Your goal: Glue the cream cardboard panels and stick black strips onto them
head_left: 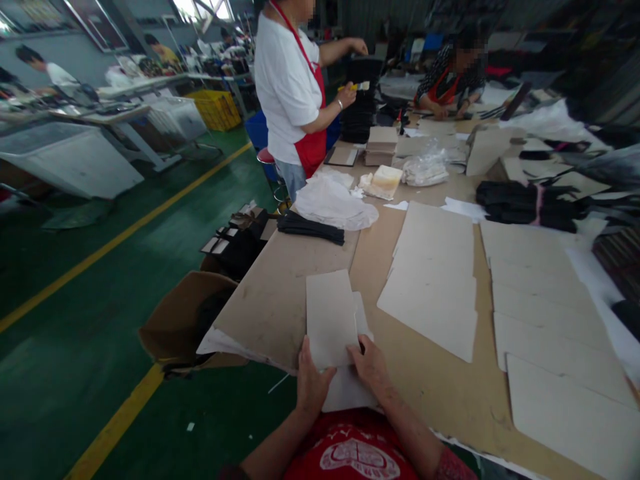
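Observation:
A pale grey cardboard sheet point(330, 313) is between my hands at the table's near edge. My left hand point(313, 383) holds its lower left edge, with the fingers along the side and the thumb near the bottom. On the lower right edge, my right hand point(371, 368) grips with bent fingers; its fingertips are partly hidden. Under this sheet more cardboard point(345, 392) shows, sticking out at the right and towards my body. To the right, overlapping cardboard sheets point(435, 280) lie in a row, with a second row point(545, 313) beyond them.
Black strips point(310, 228) and a white plastic bag point(337, 203) lie ahead on the table. A person in a red apron point(313, 150) stands at the far left corner holding a brush point(356, 87). Another person sits at the back. An open carton point(175, 317) stands on the floor at left.

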The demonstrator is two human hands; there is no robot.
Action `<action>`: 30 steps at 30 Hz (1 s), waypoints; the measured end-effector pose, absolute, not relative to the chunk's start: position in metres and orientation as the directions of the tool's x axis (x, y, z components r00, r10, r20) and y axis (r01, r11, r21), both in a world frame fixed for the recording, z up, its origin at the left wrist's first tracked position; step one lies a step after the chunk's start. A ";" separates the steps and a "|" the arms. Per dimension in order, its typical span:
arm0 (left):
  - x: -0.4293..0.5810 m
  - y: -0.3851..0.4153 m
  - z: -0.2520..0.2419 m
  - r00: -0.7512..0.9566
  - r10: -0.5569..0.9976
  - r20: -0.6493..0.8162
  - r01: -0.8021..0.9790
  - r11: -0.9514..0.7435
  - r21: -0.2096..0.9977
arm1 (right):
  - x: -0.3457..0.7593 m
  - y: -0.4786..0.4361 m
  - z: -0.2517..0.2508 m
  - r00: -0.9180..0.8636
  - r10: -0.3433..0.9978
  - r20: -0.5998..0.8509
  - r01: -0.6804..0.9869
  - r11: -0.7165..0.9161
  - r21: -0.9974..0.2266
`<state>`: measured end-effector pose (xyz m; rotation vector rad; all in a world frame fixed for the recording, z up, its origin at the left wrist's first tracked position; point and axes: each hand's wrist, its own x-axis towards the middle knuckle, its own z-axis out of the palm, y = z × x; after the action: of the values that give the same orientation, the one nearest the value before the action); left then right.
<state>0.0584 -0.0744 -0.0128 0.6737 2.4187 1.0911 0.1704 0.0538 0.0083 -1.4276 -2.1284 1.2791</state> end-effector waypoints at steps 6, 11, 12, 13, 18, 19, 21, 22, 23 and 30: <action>0.060 -0.069 -0.008 -0.805 0.529 -0.267 0.168 0.636 0.753 | 0.185 0.076 0.014 -0.545 0.798 -0.258 0.549 0.107 -0.829; 0.064 -0.065 0.001 -0.800 0.510 -0.317 0.130 0.663 0.737 | 0.247 0.120 0.025 -0.509 0.814 -0.281 0.577 0.080 -0.813; 0.064 -0.064 0.002 -0.802 0.502 -0.325 0.120 0.667 0.735 | 0.264 0.135 0.029 -0.503 0.814 -0.290 0.590 0.079 -0.803; 0.063 -0.062 0.003 -0.804 0.493 -0.332 0.108 0.670 0.734 | 0.282 0.150 0.033 -0.502 0.810 -0.302 0.605 0.080 -0.792; 0.053 -0.051 0.011 -0.797 0.462 -0.389 0.029 0.673 0.739 | 0.363 0.226 0.041 -0.566 0.729 -0.384 0.663 0.127 -0.738; 0.050 -0.049 0.014 -0.790 0.457 -0.409 0.002 0.669 0.743 | 0.374 0.236 0.040 -0.580 0.712 -0.396 0.670 0.141 -0.729; 0.047 -0.048 0.021 -0.764 0.453 -0.459 -0.067 0.652 0.756 | 0.389 0.250 0.033 -0.592 0.696 -0.407 0.684 0.167 -0.710; 0.046 -0.049 0.025 -0.743 0.459 -0.487 -0.108 0.636 0.764 | 0.394 0.253 0.028 -0.592 0.696 -0.407 0.691 0.177 -0.701; 0.046 -0.051 0.029 -0.715 0.470 -0.517 -0.154 0.616 0.773 | 0.397 0.255 0.023 -0.589 0.700 -0.405 0.697 0.186 -0.692; 0.059 -0.078 0.055 -0.599 0.501 -0.624 -0.472 0.409 0.781 | 0.406 0.248 -0.009 -0.530 0.755 -0.385 0.727 0.171 -0.665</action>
<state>0.0587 -0.0780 0.0555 0.0258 1.7576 1.3459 0.4059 0.2479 -0.0087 -1.5062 -2.3786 1.3177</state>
